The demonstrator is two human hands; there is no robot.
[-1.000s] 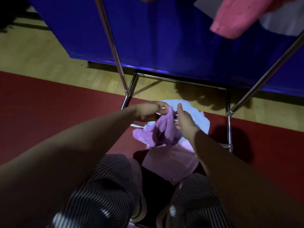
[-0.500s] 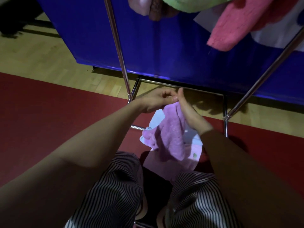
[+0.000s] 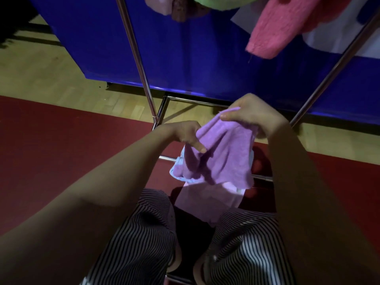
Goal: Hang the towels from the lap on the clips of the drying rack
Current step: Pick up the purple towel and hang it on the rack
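A purple towel (image 3: 224,159) hangs between my two hands above my lap. My left hand (image 3: 181,134) grips its left edge, with one finger pressed against the cloth. My right hand (image 3: 253,116) pinches the upper right corner, held higher than the left. Under it a light blue towel (image 3: 178,175) shows at the left edge, and a pale pink towel (image 3: 207,202) lies between my knees. Chrome poles of the drying rack (image 3: 135,56) rise on both sides. The clips are out of view.
A pink towel (image 3: 275,31), a green one (image 3: 207,3) and a brown one (image 3: 181,13) hang from the rack at the top. Behind the rack stands a blue panel (image 3: 195,58). The rack's base bars (image 3: 164,108) cross the red mat and wooden floor.
Both hands have lifted the purple towel off the lap pile and pulled apart, spreading it. My right hand went up and to the right. More of the hung towels now shows at the top.
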